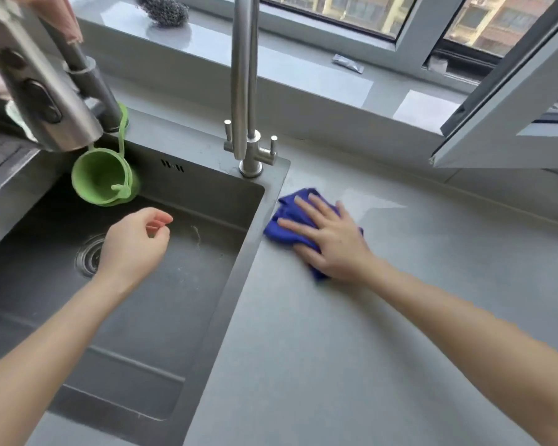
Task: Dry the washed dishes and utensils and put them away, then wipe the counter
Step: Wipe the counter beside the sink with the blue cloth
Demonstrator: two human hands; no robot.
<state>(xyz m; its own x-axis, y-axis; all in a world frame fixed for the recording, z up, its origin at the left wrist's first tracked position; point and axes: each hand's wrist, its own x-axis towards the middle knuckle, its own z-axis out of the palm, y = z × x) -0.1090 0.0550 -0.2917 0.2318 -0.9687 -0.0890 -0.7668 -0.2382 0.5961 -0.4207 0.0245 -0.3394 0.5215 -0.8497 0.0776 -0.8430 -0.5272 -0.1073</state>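
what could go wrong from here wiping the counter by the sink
The blue cloth under the right hand lies beside the sink rim; a leftward stroke could drop it into the basin.
The slim tap stands just behind the cloth, so a forward wipe may knock its levers.
The open window sash overhangs the counter; an arm could bump it.

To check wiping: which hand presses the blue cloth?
The right hand, flat on the crumpled blue cloth; the left hand hovers over the dark metal sink, empty.
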